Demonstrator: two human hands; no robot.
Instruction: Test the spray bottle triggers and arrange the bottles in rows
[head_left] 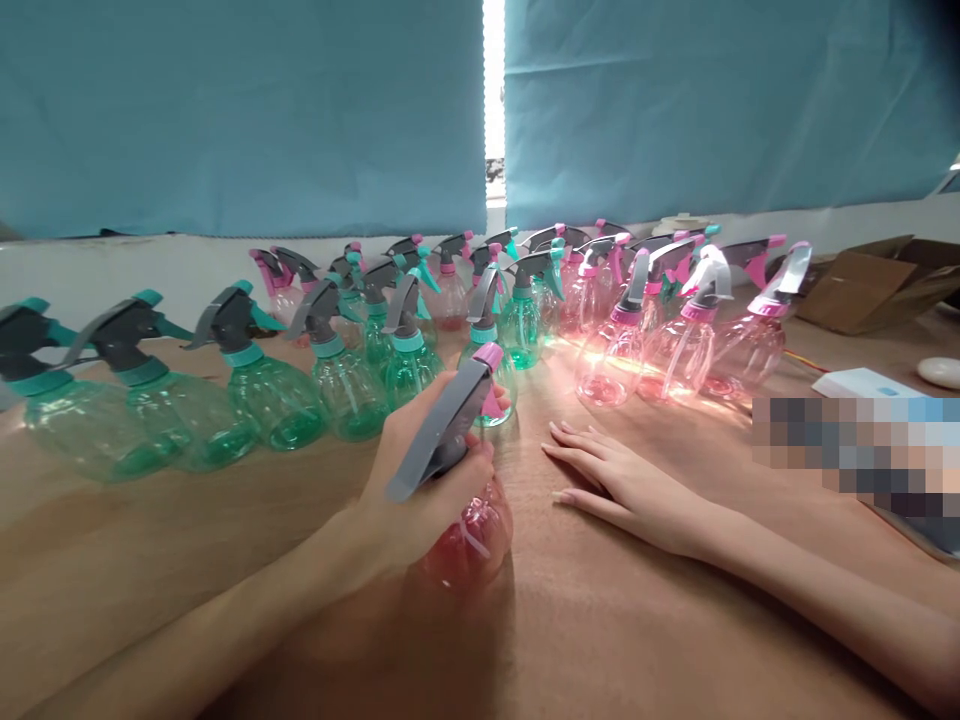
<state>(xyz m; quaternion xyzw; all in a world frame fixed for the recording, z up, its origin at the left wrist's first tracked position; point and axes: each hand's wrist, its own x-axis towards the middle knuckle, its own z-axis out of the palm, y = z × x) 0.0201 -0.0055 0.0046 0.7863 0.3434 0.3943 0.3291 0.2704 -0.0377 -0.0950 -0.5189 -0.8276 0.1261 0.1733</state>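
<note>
My left hand [427,480] is wrapped round the neck of a pink spray bottle [472,540] with a grey and pink trigger head. The bottle leans a little, near the middle of the wooden table [600,620]. My right hand [622,480] lies flat on the wood to the right, fingers stretched out, holding nothing. Just beyond my left hand stand green spray bottles [349,390] with grey and turquoise heads. Past my right fingertips are pink spray bottles [607,360] with pink collars.
More green and pink bottles form rows toward the wall. An open cardboard box [862,290] sits at the back right. In front of it are a white box-like object [862,383], a white rounded object [941,373] and a blurred-out patch. Blue blinds [240,120] hang behind.
</note>
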